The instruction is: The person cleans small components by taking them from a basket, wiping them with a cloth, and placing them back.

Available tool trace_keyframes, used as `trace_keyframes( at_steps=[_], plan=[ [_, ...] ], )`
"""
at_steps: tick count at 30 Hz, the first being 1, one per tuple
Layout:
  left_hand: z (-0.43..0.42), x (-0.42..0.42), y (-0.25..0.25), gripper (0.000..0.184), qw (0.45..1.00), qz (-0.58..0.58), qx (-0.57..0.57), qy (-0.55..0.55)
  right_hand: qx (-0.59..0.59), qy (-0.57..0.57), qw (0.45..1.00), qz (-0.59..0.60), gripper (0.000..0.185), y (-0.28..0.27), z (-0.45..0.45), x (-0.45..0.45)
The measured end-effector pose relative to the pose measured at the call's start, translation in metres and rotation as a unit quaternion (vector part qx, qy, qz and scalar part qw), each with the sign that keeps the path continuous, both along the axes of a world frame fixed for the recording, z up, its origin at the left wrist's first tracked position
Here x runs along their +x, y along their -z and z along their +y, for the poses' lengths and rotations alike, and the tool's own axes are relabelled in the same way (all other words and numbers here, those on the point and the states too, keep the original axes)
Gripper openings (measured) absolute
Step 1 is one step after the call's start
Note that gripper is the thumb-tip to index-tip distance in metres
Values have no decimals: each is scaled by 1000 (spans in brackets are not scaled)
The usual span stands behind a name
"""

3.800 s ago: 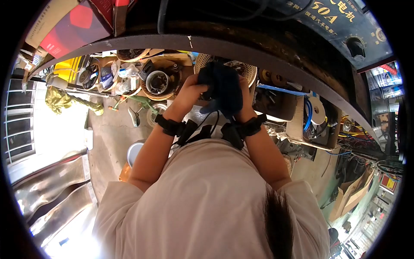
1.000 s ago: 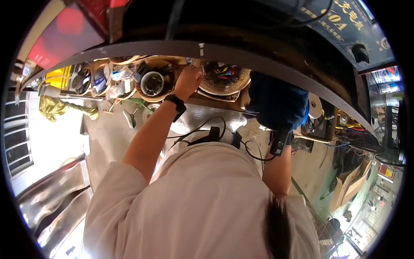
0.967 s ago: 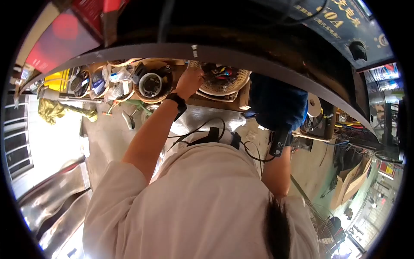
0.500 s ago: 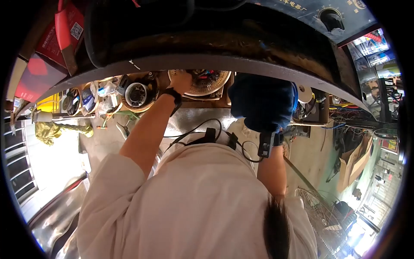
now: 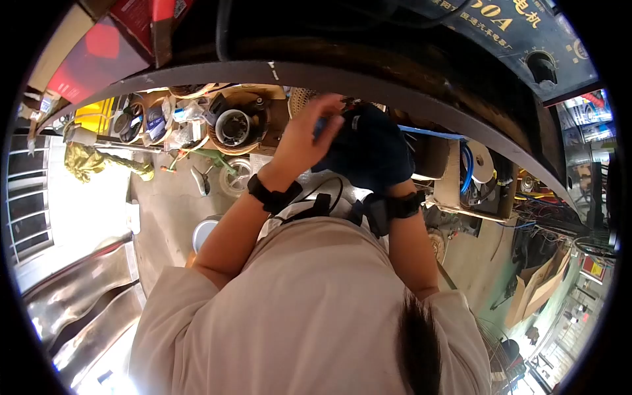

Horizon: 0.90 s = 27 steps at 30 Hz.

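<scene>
My bare left hand (image 5: 306, 139) is raised in front of the wicker basket (image 5: 299, 99), its thumb apart from the fingers. A bit of blue shows in the gap between thumb and fingers; I cannot make out what it is. Right beside it, dark blue fabric (image 5: 372, 148), apparently a thick glove, covers my right hand, with a small pale mark near its top. The fabric hides my right fingers and anything they may hold. Both wrists wear black straps. Small parts in the basket are mostly hidden behind my hands.
A dark bench edge (image 5: 421, 99) curves above the hands. Leftward sits a round container (image 5: 233, 126) in another basket, near bagged parts. A cardboard box (image 5: 449, 176) and a white spool (image 5: 480, 161) are at right. A dark control box with a knob (image 5: 541, 69) stands above.
My left hand has come out of the basket of small parts, moving right and towards me. The blue-covered right hand has moved left to meet it. The view has shifted.
</scene>
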<state>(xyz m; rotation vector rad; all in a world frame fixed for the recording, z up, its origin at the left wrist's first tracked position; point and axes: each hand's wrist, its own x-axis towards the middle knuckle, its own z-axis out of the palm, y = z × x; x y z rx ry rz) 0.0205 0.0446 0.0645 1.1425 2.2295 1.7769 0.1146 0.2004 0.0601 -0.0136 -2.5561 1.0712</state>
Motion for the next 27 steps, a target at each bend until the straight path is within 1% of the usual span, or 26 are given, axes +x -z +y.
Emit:
trace_keyframes(
  at_steps=[1, 2, 3, 5, 6, 7, 9, 10, 11, 12, 13, 14, 16, 18, 19, 20, 21, 22, 23, 24, 25, 27],
  plan=[
    [-5, -1, 4, 14, 996, -79, 32, -30, -3, 5, 1000, 1, 40, -7, -3, 1],
    [-11, -11, 16, 22, 993, -96, 58, -38, -7, 11, 1000, 2, 41, -14, -5, 1],
    [-15, -17, 27, 24, 996, -82, 18, -20, 20, 30, 999, 40, 42, -19, -10, 3],
    [-22, -23, 48, 29, 996, -55, -62, 15, 20, 41, 998, 41, 43, -23, -13, 4],
    [-23, -22, 51, 37, 991, -48, -107, 60, -7, 32, 999, 5, 44, -24, -13, 2],
    [-23, -20, 53, 39, 980, -117, -114, 110, -34, 24, 999, -30, 44, -24, -14, 0],
    [-20, -12, 54, 43, 937, -253, -124, 208, 76, 1, 994, 83, 44, -10, -10, -2],
    [-19, -10, 59, 46, 930, -263, -83, 241, 77, -7, 991, 108, 44, -4, -8, -1],
    [-20, -10, 60, 43, 913, -322, -90, 235, 77, -16, 988, 133, 44, 1, -7, -1],
    [-22, -10, 52, 41, 891, -379, -97, 229, 23, -21, 991, 126, 44, 3, -7, 1],
    [-24, -10, 46, 40, 866, -435, -104, 223, 39, -12, 990, 134, 44, 6, -6, 3],
    [-28, -10, 44, 42, 868, -447, -93, 196, 55, -2, 989, 141, 44, 10, -6, 5],
    [-33, -11, 40, 47, 869, -469, -72, 141, 227, 45, 956, 179, 46, 22, -3, 7],
    [-28, -11, 30, 52, 875, -474, -30, 96, 228, 32, 973, 12, 45, 33, -3, 2],
    [-25, -11, 24, 54, 877, -475, -8, 73, 156, 27, 987, -22, 44, 36, -5, 2],
    [-21, -9, 17, 55, 901, -426, -45, 62, 83, 28, 995, -53, 44, 38, -8, 1],
    [-17, -5, 9, 56, 922, -375, -81, 51, -63, 31, 997, -34, 43, 37, -14, 4],
    [-15, -3, 4, 56, 939, -322, -116, 39, -206, 33, 978, -13, 42, 37, -18, 6],
    [-14, -4, 1, 56, 925, -354, -128, 53, -412, 15, 911, 11, 43, 39, -20, 5],
    [-16, -6, -2, 56, 909, -386, -141, 68, -598, -4, 801, 34, 44, 45, -21, 5],
    [-18, -7, -3, 56, 892, -417, -155, 82, -756, -22, 652, 56, 46, 52, -22, 7],
    [-22, -5, 8, 54, 877, -445, -55, 171, -728, -28, 685, 31, 52, 69, -6, 3]
  ],
)
